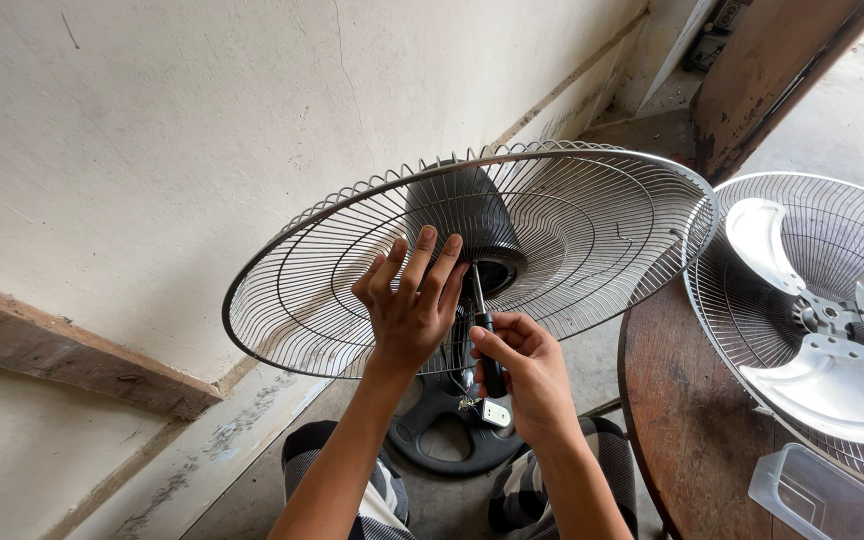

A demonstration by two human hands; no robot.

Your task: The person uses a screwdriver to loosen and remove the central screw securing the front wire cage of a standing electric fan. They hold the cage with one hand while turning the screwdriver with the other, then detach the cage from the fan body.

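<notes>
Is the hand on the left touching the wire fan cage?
Touching. The head view shows the left hand spread flat on the wire fan cage, fingers pressed against the wires beside the screwdriver held by the right hand.

Bare forearms, no sleeves, no watch or rings on left hand (410, 305) or right hand (527, 375). Short trimmed nails. Below, checked shorts (532, 490) in grey, black and white over both thighs.

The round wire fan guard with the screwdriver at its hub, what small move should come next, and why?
Probably keep the left hand pressed flat on the round wire fan guard and turn the black-handled screwdriver in the right hand: its tip already sits at the black motor housing.
</notes>
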